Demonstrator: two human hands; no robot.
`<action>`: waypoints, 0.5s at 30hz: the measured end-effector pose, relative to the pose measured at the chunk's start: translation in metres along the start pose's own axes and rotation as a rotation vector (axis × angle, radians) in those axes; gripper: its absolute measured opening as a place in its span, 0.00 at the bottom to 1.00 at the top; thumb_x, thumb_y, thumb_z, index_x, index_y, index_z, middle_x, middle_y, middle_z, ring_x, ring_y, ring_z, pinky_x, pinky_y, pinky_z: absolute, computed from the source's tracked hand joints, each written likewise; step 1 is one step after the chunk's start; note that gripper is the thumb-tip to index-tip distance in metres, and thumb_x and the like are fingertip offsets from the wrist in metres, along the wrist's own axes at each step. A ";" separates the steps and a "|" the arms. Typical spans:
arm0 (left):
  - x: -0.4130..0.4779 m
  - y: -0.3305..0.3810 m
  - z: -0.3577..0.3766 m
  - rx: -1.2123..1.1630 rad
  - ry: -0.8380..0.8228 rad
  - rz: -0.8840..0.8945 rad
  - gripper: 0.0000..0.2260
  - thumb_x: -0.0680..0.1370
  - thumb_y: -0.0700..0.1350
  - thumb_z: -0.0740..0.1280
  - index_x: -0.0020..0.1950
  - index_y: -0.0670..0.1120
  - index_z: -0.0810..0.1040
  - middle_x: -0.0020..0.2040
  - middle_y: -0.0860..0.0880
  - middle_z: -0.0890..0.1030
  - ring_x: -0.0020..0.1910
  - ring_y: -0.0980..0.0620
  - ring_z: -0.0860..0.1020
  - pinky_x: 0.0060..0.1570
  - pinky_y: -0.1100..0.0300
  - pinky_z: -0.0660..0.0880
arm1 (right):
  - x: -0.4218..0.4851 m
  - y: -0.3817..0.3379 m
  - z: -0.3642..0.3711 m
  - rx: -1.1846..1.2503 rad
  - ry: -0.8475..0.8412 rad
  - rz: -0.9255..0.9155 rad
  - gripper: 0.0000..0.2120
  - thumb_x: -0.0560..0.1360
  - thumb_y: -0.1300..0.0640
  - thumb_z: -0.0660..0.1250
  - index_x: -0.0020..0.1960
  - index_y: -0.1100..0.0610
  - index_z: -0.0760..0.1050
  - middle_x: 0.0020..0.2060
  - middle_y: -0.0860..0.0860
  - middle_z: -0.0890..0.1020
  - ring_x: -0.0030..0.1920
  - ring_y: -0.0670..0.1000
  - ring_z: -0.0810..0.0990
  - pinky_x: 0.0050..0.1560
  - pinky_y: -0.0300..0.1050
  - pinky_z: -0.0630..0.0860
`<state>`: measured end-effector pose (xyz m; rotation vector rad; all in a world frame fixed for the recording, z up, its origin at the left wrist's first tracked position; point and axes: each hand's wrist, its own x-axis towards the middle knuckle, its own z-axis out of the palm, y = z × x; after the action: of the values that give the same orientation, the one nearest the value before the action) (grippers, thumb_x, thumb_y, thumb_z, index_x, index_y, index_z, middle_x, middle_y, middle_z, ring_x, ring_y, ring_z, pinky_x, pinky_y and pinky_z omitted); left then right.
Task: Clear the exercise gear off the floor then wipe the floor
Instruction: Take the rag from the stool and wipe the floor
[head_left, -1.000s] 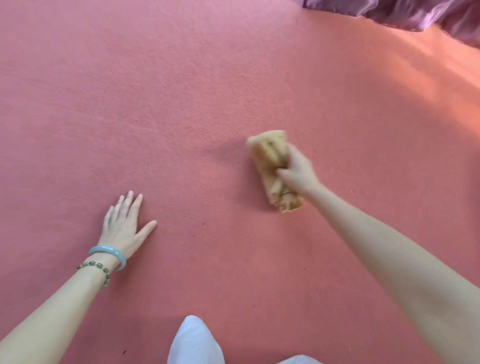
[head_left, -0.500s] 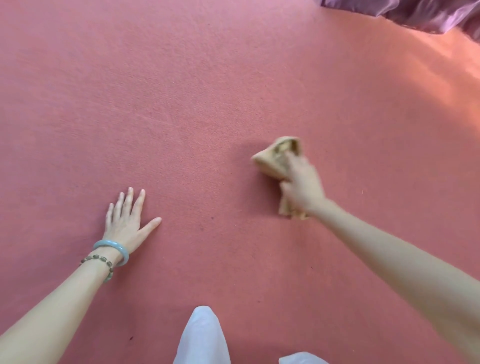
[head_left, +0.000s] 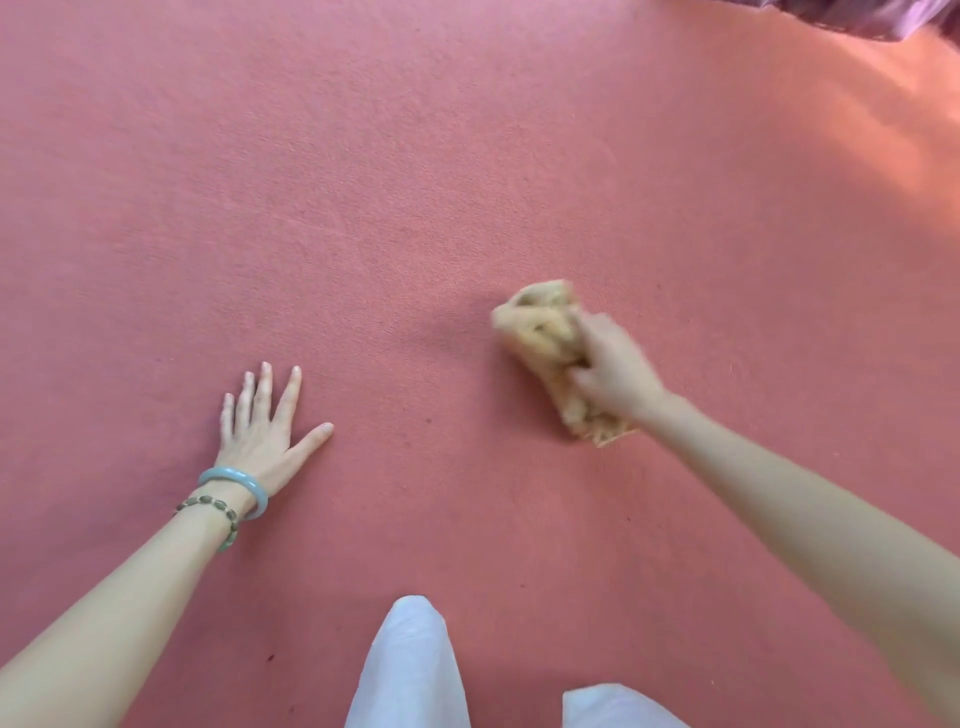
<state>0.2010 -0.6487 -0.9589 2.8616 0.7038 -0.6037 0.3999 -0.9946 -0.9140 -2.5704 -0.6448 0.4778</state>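
Here the right hand (head_left: 613, 369) has its grip curled round a bunched yellow cloth (head_left: 540, 327), which is pressed to the pink floor (head_left: 415, 182). The left hand (head_left: 257, 431) lies flat on the floor with fingers spread, its grip wide and holding nothing, well apart from the cloth. The wiping would likely go best with overlapping strokes, even pressure and the cloth spread flatter. No container is in view, nor any exercise gear.
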 end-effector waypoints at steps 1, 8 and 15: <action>0.000 0.001 0.001 -0.005 0.004 -0.003 0.37 0.76 0.64 0.56 0.77 0.53 0.40 0.78 0.46 0.40 0.76 0.47 0.39 0.72 0.50 0.36 | 0.005 0.026 -0.016 -0.035 0.063 0.083 0.27 0.64 0.67 0.63 0.64 0.57 0.69 0.52 0.62 0.77 0.54 0.64 0.74 0.54 0.53 0.70; 0.002 0.008 0.002 0.020 -0.020 -0.033 0.39 0.75 0.66 0.55 0.76 0.52 0.39 0.77 0.44 0.39 0.76 0.45 0.39 0.72 0.48 0.37 | 0.009 0.099 -0.080 -0.157 0.306 0.541 0.25 0.69 0.64 0.62 0.65 0.61 0.64 0.58 0.68 0.72 0.57 0.68 0.72 0.58 0.59 0.70; 0.003 0.009 0.001 0.007 -0.016 -0.039 0.39 0.75 0.66 0.55 0.77 0.52 0.39 0.78 0.44 0.40 0.76 0.45 0.40 0.72 0.48 0.38 | 0.030 -0.073 0.032 -0.053 0.077 0.064 0.29 0.69 0.64 0.63 0.70 0.55 0.64 0.65 0.62 0.68 0.53 0.67 0.75 0.55 0.51 0.71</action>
<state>0.2071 -0.6558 -0.9606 2.8521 0.7586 -0.6345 0.3851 -0.9109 -0.9111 -2.6516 -0.5569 0.3849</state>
